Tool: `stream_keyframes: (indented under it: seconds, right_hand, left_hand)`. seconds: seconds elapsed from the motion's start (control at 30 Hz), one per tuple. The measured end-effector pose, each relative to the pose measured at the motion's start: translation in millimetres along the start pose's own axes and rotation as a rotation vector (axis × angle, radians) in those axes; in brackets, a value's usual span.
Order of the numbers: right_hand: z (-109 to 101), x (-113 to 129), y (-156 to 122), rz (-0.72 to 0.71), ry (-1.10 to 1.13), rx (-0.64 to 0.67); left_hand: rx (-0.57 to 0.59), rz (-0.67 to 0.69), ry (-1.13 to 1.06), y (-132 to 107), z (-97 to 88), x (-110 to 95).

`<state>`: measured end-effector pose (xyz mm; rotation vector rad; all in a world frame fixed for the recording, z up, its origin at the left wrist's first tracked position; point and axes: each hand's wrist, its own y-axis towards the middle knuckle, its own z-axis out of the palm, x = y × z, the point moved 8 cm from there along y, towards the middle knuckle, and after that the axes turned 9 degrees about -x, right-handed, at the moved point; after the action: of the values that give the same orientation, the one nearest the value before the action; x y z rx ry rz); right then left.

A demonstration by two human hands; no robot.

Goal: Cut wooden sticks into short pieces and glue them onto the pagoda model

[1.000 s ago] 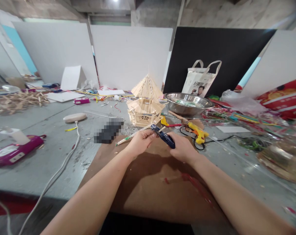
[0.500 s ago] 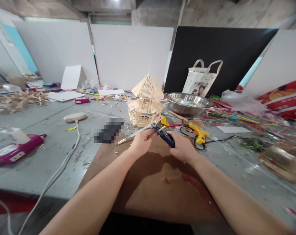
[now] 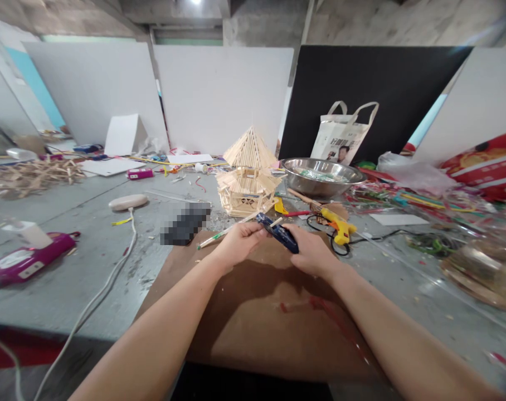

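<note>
My left hand (image 3: 237,243) is closed around a long thin chopstick-like stick (image 3: 219,233) that runs out to the left over the table. My right hand (image 3: 312,252) grips a dark blue cutter (image 3: 278,232), its jaws set on the stick's right end between the two hands. Both hands hover over a brown cardboard sheet (image 3: 253,317). Just behind them stands a small pagoda model (image 3: 248,179) built of wooden sticks.
A yellow glue gun (image 3: 339,225) with a black cord lies right of the hands, a steel bowl (image 3: 322,176) behind it. A white cable (image 3: 106,284), a pink case (image 3: 25,260), stick piles and coloured clutter cover the grey table.
Hardly anything has moved; both hands keep the same hold on stick and cutter, with only a slight shift of the view.
</note>
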<state>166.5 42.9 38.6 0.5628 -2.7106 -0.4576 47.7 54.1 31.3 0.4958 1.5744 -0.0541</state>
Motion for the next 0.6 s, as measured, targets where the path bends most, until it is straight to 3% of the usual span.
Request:
stream_keyframes:
  seconds: [0.33,0.6]
  right_hand:
    - [-1,5,-1,-0.053,-0.011,0.000]
    - [0,5,-1,-0.045,-0.023,0.020]
  left_hand:
    - [0.170,-0.287,-0.235,-8,6.2,17]
    - [0.176,-0.263,-0.235,-8,5.2,12]
